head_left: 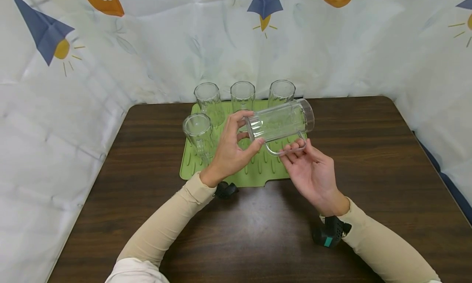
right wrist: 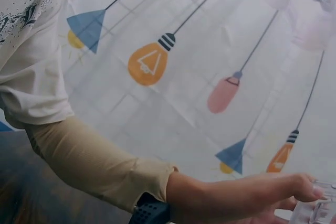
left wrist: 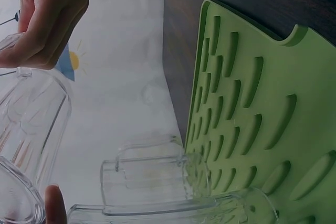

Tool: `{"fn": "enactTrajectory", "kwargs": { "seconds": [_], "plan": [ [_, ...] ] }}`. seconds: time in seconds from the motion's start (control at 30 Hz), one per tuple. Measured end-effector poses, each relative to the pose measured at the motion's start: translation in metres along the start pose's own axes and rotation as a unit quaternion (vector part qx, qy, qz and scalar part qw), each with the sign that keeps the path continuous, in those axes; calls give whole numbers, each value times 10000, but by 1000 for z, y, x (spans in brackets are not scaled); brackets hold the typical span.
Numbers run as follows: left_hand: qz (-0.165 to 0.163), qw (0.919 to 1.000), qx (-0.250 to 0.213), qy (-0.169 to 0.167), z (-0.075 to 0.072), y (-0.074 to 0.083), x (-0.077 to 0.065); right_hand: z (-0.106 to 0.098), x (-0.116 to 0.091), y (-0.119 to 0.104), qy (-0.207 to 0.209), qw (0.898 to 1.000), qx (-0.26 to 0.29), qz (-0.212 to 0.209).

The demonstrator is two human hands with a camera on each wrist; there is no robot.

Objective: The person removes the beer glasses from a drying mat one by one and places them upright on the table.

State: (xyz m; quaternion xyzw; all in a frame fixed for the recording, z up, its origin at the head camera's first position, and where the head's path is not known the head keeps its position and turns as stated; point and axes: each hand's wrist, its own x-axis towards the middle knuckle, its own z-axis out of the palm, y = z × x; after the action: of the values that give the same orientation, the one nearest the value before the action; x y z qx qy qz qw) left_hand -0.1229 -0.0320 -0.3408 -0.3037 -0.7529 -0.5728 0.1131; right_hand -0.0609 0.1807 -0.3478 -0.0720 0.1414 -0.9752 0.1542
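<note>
A clear glass mug [head_left: 282,121] lies tilted on its side in the air above a green drying mat [head_left: 243,178]. My left hand [head_left: 232,145] grips its left end, fingers on the far side and thumb on the near side. My right hand [head_left: 313,172] is palm up, holding the mug's handle [head_left: 278,153] between thumb and fingers. In the left wrist view, the right hand [left wrist: 52,19] appears at the handle, above the mug's body [left wrist: 31,124]. The right wrist view catches the left hand [right wrist: 252,195] with its thumb on the glass.
On the mat stand more glass mugs: three along the back [head_left: 207,92] [head_left: 242,92] [head_left: 282,90] and one at the front left [head_left: 199,131]. The mat lies on a dark wooden table [head_left: 368,160]. A printed white curtain [head_left: 166,49] hangs behind the table.
</note>
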Motion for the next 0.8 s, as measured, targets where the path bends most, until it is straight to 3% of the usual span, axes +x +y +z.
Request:
{"fn": "enactTrajectory", "kwargs": {
  "seconds": [0.8],
  "plan": [
    [87, 9984, -295, -483, -11, 3, 0, 9, -7, -2, -340, 9993, -3, -131]
  ]
}}
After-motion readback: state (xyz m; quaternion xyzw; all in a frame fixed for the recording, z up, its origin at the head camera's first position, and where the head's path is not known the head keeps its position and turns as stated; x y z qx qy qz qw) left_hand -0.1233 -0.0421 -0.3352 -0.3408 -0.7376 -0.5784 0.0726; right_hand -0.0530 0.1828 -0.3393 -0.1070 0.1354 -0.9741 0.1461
